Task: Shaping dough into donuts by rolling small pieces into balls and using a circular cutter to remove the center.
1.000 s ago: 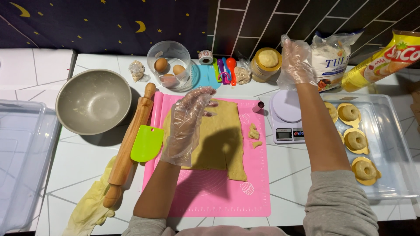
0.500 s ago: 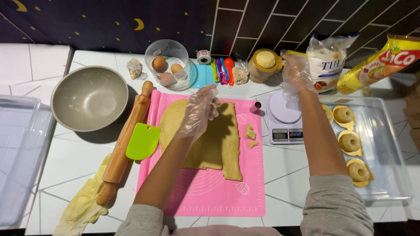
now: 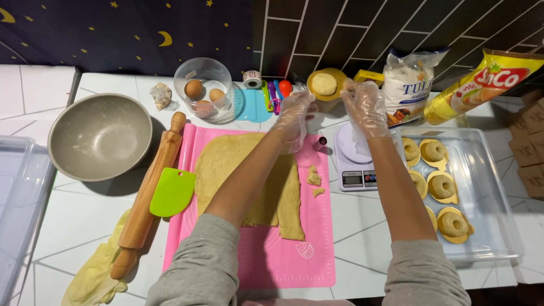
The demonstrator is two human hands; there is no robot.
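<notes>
Starting from the near edge: grey sleeves, then the pink silicone mat (image 3: pixel 283 255) on the desk (image 3: pixel 73 226) with a rolled sheet of yellow dough (image 3: pixel 238 170) lying flat on it, plus a couple of small scraps (image 3: pixel 313 177) beside its right edge. Left of the mat sit a green scraper (image 3: pixel 173 192), a wooden rolling pin (image 3: pixel 148 192) and an empty grey bowl (image 3: pixel 100 136). On the right there's a clear tray (image 3: pixel 487 187) holding filled gold tart cups (image 3: pixel 442 186).

Both hands are gloved and lifted past the dough, above the small kitchen scale (image 3: pixel 354 164). Left hand (image 3: pixel 294 116) has its fingers curled in loosely, right hand (image 3: pixel 365 107) has the fingertips drawn together, and honestly I can't tell if either is pinching a bit of dough or nothing at all.

Looks to me like the portioning stage: bits of dough going toward the scale and the tub with a yellow dough ball (image 3: pixel 324 84) behind it. Next move probably needs a careful small placement on the scale plate.
</notes>
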